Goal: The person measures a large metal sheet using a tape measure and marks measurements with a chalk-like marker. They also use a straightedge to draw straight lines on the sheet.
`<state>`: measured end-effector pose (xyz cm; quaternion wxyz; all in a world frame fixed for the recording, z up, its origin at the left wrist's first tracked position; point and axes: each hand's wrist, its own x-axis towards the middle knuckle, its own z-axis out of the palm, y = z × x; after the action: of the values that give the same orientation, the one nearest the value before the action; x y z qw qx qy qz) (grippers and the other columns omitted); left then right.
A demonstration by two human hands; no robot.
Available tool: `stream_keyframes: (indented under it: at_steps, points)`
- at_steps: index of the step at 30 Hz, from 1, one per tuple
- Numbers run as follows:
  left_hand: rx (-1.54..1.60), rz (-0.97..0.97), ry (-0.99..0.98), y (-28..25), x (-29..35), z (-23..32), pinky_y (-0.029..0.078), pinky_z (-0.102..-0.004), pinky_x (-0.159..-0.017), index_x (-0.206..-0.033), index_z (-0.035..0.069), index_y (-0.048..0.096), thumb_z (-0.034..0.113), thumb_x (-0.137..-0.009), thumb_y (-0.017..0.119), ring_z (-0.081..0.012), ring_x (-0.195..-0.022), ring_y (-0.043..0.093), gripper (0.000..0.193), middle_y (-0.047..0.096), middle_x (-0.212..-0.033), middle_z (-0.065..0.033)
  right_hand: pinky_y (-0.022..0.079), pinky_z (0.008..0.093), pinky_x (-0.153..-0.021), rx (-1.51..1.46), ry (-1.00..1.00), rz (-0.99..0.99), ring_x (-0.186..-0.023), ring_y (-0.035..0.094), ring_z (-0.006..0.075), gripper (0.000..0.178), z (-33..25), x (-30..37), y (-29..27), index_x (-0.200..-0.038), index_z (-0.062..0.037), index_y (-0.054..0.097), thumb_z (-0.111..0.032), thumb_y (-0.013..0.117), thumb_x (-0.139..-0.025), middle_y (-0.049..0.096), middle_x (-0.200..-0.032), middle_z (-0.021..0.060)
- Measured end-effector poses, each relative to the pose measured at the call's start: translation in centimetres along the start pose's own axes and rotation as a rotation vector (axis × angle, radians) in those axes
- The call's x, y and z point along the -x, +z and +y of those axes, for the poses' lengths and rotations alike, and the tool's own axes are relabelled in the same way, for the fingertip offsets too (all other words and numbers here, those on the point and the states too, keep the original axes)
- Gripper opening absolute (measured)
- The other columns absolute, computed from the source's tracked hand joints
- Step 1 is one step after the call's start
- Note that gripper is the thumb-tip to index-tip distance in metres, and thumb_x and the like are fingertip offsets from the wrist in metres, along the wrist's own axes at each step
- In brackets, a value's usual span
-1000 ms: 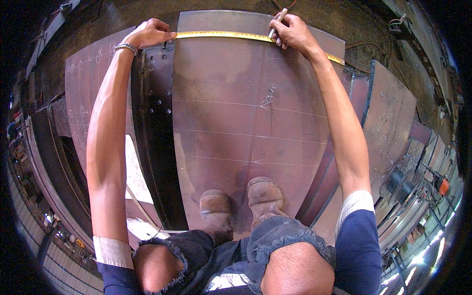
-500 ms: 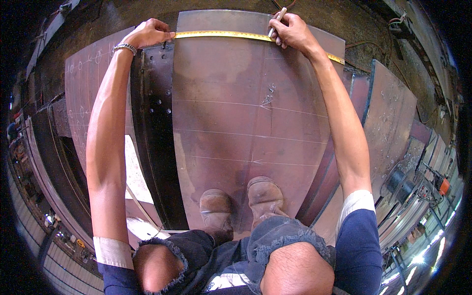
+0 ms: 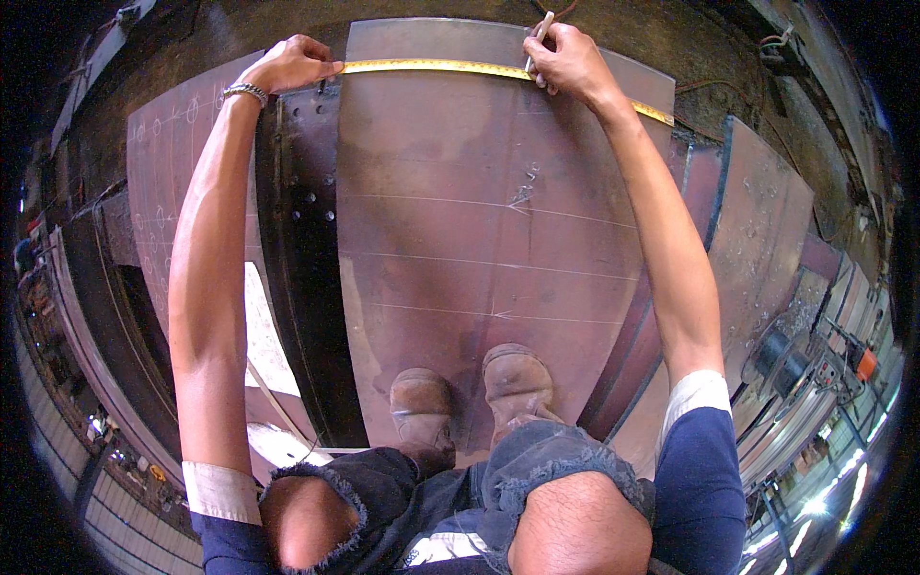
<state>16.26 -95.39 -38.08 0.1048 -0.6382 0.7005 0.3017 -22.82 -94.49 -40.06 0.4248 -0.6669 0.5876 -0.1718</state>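
A yellow tape measure blade [image 3: 431, 66] stretches across the far part of a reddish-brown steel plate [image 3: 422, 144]. My left hand [image 3: 292, 65] pinches the blade's end at the plate's left edge. Over the blade, right of the middle, my right hand [image 3: 571, 69] grips a pale chalk stick [image 3: 543, 31], its upper end pointing up and away. The right-hand fingers rest at the tape, and its blade reappears beyond my wrist near the plate's right edge. Thin white lines with arrow marks cross the plate nearer to me.
My boots [image 3: 517, 379] stand on the plate. At left lies a dark steel beam with holes [image 3: 305, 249], beyond it a chalk-marked plate [image 3: 149, 144]. Another plate [image 3: 762, 201] lies to the right, with a wire spool machine [image 3: 781, 355] nearer. Cables run along the far floor.
My right hand and the chalk stick have shifted very slightly, the stick tilting a little. The left hand and the tape stay practically where they were.
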Motion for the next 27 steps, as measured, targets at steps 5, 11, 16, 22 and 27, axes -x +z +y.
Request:
stream_keyframes:
  at_steps: [5,11,16,22,27]
  points:
    - [-0.009,-0.005,0.001,-0.1,0.0,0.4,0.050,-0.0346,-0.072,-0.096,0.003,0.074,0.048,-0.087,0.068,-0.0178,-0.075,0.062,0.047,0.069,-0.081,-0.0076,0.053,0.0371,-0.067,0.161,-0.103,0.115,-0.071,0.069,0.0236,0.035,0.4,-0.2,0.2,-0.094,-0.0009,0.068,-0.035,0.061,-0.090,0.069,-0.073,0.0127]
    - [0.019,0.000,0.025,0.3,-0.3,-0.2,0.051,-0.0344,-0.074,-0.099,0.002,0.074,0.047,-0.087,0.069,-0.0186,-0.078,0.063,0.047,0.070,-0.085,-0.0082,0.050,0.0377,-0.064,0.068,-0.691,0.692,-0.072,0.065,0.0321,0.007,-2.5,1.1,0.5,-0.087,-0.0023,0.056,-0.006,0.058,-0.093,0.062,-0.084,0.0135]
    - [0.008,-0.007,0.004,0.2,-0.4,-0.3,0.052,-0.0344,-0.078,-0.100,0.002,0.074,0.047,-0.087,0.070,-0.0198,-0.083,0.065,0.047,0.072,-0.090,-0.0098,0.050,0.0355,-0.062,0.032,-0.546,0.738,-0.069,0.064,0.0309,0.009,-2.6,1.9,-0.2,-0.086,-0.0026,0.056,-0.007,0.059,-0.093,0.061,-0.078,0.0127]
    - [-0.007,0.016,-0.005,0.4,-0.5,-0.7,0.051,-0.0343,-0.076,-0.100,0.001,0.073,0.047,-0.087,0.069,-0.0189,-0.080,0.064,0.047,0.071,-0.086,-0.0094,0.050,0.0246,-0.048,-0.192,-0.145,0.404,-0.060,0.065,0.0097,0.027,-1.4,2.6,-0.5,-0.095,-0.0018,0.064,-0.028,0.057,-0.097,0.067,-0.072,0.0061]
    - [0.028,0.033,0.056,0.6,-0.6,-1.1,0.049,-0.0345,-0.070,-0.093,0.002,0.073,0.046,-0.088,0.069,-0.0171,-0.073,0.059,0.045,0.068,-0.079,-0.0075,0.044,0.0216,-0.045,-0.256,0.097,0.076,-0.054,0.057,0.0058,0.024,0.4,1.2,0.2,-0.089,-0.0044,0.062,-0.025,0.054,-0.098,0.065,-0.071,0.0026]
